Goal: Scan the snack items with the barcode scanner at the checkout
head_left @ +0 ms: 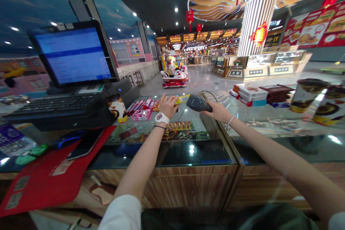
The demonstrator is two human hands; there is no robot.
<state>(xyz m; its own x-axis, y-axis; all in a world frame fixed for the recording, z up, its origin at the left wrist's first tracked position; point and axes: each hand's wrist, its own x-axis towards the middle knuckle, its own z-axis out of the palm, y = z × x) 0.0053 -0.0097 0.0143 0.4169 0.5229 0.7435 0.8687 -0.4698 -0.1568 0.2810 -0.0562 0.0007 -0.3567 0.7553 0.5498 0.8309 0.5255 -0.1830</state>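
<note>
Over the glass counter (185, 152), my left hand (168, 106) is closed on a small yellow packet (183, 99) with a barcode on its face. Just to the right, my right hand (217, 111) grips the handle of a black barcode scanner (198, 103). The scanner's head points left, close beside the packet. Pink and red candy packs (141, 109) lie on the glass to the left of my left hand. Beneath the glass, more colourful packets (179, 126) show inside the case.
On the left stand a monitor (71, 54), a keyboard (54, 106) and a patterned cup (118, 108). A phone (85, 143) rests on a red paper bag (51, 183). Stacked boxes (250, 93) and large cups (307, 95) stand on the right counter.
</note>
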